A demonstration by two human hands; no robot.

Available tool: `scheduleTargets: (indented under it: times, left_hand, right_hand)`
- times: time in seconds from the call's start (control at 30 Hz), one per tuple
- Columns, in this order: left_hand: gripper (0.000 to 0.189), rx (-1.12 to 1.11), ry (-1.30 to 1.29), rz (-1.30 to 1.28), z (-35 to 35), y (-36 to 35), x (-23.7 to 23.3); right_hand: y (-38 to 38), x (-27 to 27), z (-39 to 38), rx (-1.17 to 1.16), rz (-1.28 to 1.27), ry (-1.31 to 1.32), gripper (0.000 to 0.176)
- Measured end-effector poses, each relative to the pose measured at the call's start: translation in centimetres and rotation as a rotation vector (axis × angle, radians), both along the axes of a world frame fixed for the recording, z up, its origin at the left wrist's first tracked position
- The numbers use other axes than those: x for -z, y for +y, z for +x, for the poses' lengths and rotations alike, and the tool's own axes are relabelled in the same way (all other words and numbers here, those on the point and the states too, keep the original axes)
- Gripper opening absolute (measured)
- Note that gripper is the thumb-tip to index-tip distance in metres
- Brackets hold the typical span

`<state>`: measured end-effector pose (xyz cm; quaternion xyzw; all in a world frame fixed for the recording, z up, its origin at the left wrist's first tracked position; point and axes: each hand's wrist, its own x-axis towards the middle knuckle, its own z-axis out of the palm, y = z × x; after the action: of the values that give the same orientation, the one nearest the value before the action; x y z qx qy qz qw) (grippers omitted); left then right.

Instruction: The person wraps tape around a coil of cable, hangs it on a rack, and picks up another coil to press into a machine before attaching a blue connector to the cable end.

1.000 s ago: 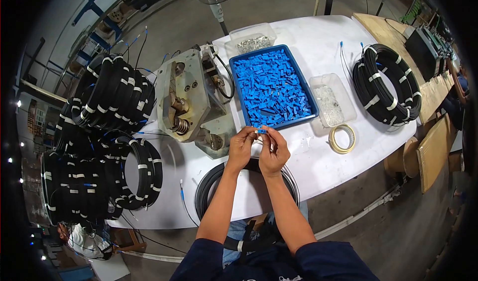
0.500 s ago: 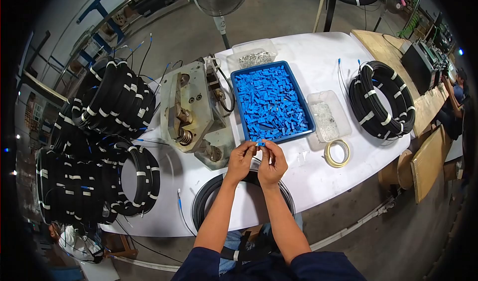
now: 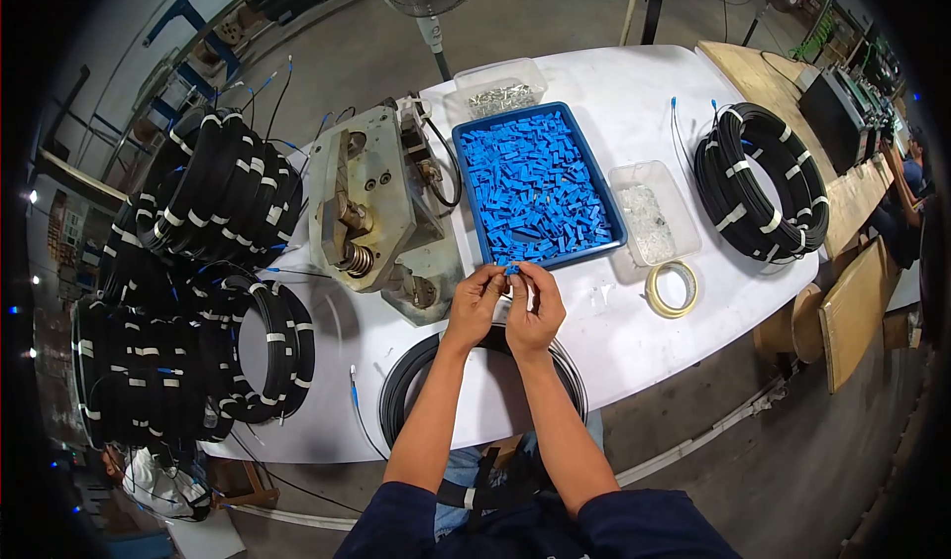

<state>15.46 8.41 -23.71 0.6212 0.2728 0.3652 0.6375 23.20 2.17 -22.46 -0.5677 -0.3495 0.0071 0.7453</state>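
Observation:
Close together at the near edge of a dark blue tray (image 3: 619,224), my two hands meet over a small blue connector piece (image 3: 511,270). My left hand (image 3: 477,306) pinches it from the left, and my right hand (image 3: 535,311) grips it from the right. Many loose blue pieces (image 3: 540,182) fill the tray just beyond. Below my hands and forearms lies a coil of black cable (image 3: 398,386) on the white table (image 3: 634,346). Fingertips partly hide the held piece.
A metal press (image 3: 381,197) stands left of the tray, with stacked black coils (image 3: 223,182) farther left. Clear boxes (image 3: 654,212) and a tape roll (image 3: 672,289) sit to the right, near another coil (image 3: 761,182). A person (image 3: 906,192) is at far right.
The view has shifted slightly, so the table and tray sit a little higher. Both hands remain together on the blue piece, which has turned slightly between the fingertips.

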Motion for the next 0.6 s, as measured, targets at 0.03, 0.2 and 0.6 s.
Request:
scheduleTargets:
  times: [0.03,0.2,0.6]
  left_hand:
    - [0.016,-0.003,0.001,-0.019,-0.02,0.05,0.14]
    - [0.016,-0.006,-0.027,-0.076,0.04,-0.06,0.20]
    - [0.016,0.034,-0.029,-0.105,-0.16,0.11,0.23]
  right_hand:
    - [-0.03,-0.08,0.01,-0.010,-0.014,-0.017,0.019]
    - [0.23,-0.60,-0.37,-0.007,-0.021,0.030,0.019]
    - [0.29,-0.86,-0.01,-0.001,-0.045,0.030,0.016]
